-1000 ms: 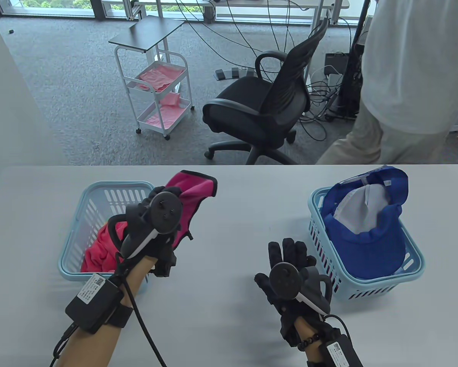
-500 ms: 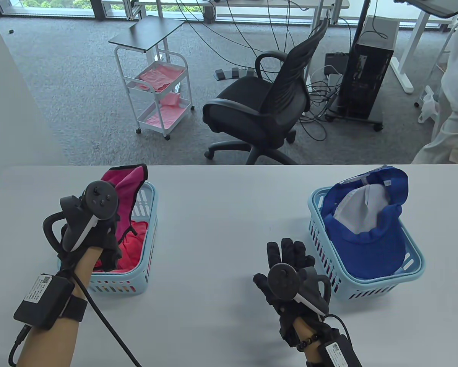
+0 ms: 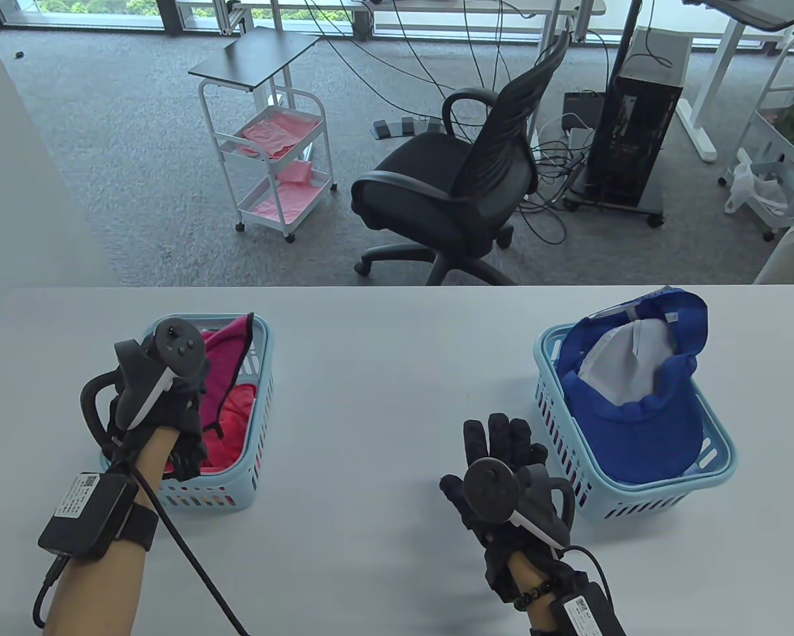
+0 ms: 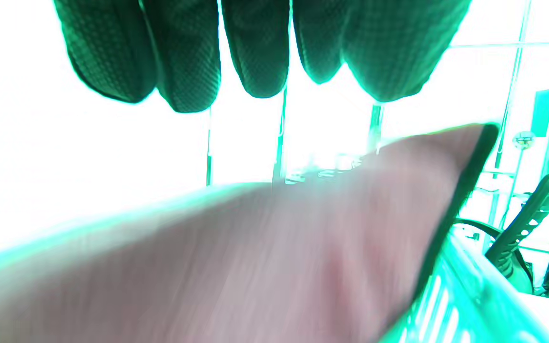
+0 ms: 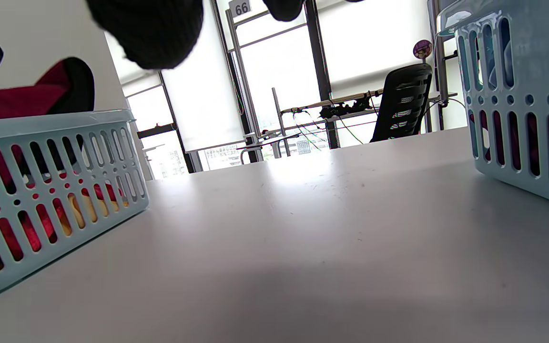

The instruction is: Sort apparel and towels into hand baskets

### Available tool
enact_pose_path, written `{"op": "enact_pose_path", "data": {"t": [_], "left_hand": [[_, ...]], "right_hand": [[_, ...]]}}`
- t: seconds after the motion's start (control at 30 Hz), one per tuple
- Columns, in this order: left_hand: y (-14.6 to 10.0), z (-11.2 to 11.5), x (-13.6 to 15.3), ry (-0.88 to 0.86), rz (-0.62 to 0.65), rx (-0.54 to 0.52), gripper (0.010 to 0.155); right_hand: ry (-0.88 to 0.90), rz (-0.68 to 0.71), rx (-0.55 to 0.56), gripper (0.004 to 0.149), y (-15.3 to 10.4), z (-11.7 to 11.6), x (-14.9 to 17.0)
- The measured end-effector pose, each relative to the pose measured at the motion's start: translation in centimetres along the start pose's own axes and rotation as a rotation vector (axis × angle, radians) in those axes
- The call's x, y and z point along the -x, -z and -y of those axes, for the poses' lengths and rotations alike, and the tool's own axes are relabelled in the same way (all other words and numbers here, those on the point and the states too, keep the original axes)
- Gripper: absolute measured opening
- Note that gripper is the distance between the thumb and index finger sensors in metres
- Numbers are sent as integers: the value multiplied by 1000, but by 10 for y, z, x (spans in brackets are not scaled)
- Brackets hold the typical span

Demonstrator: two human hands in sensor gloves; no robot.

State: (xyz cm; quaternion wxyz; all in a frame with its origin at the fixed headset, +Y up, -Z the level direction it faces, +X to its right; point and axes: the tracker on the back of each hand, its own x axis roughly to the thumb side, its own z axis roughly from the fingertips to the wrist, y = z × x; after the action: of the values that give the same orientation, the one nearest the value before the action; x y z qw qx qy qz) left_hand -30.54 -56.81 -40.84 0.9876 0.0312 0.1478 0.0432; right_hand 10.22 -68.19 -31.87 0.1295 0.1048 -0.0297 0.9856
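My left hand [image 3: 188, 404] hovers over the left light-blue basket [image 3: 263, 397]. A magenta cloth with black trim [image 3: 228, 344] droops from under it into the basket, onto a red towel [image 3: 234, 417]. In the left wrist view the fingertips [image 4: 255, 71] hang spread, clear of the blurred cloth [image 4: 279, 247] below them. My right hand [image 3: 496, 440] lies flat and empty on the table, fingers spread, just left of the right basket [image 3: 722, 464], which holds a blue cap [image 3: 642, 397]. The right wrist view shows both baskets, the left one [image 5: 55, 190] and the right one [image 5: 517, 119].
The grey table [image 3: 397, 371] stretches between the two baskets. Beyond its far edge stand a black office chair [image 3: 463, 192] and a white trolley with pink cloths [image 3: 274, 152].
My left hand carried the magenta cloth leftward from the basket's right edge to above the basket. The cloth has since sunk lower into it. My right hand has stayed still.
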Motion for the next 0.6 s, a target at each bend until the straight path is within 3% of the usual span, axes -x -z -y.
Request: {"op": "enact_pose_path", "data": {"t": [0.27, 0.47, 0.6], "left_hand": [[-14, -2, -9, -4, 71, -29, 66], [-50, 2, -34, 24, 242, -71, 74], [-83, 18, -54, 39, 380, -94, 82]], "right_hand": [[1, 3, -6, 83, 0, -1, -1], [2, 11, 0, 83, 0, -1, -3], [4, 17, 21, 83, -2, 1, -4]]}}
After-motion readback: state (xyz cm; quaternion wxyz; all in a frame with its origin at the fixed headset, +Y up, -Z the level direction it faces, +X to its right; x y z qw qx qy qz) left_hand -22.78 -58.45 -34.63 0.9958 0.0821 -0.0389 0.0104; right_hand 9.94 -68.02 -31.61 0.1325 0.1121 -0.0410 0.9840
